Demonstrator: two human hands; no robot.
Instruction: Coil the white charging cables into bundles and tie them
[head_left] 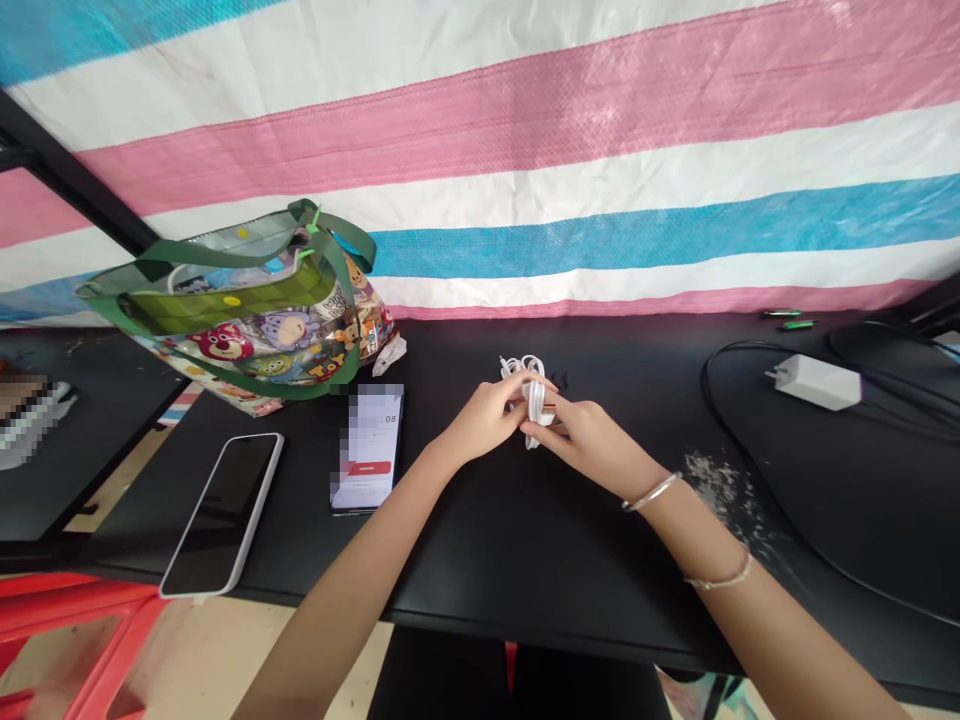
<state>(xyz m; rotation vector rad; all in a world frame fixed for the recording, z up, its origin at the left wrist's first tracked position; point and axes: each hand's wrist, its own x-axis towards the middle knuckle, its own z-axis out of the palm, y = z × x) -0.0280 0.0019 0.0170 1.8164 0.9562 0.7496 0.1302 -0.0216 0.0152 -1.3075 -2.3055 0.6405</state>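
White cable [534, 392] bundle, long axis pointing away from the person, gripped between left hand [487, 420] and right hand [585, 440].

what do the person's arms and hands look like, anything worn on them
Both forearms are bare, with no sleeves or gloves in view. The right arm wears two thin bangles: a plain silver-coloured one at the wrist and a second, slimmer, paler one further up the forearm. The left hand and its arm carry nothing: no watch or bracelet shows. The right hand shows no ring that I can make out.
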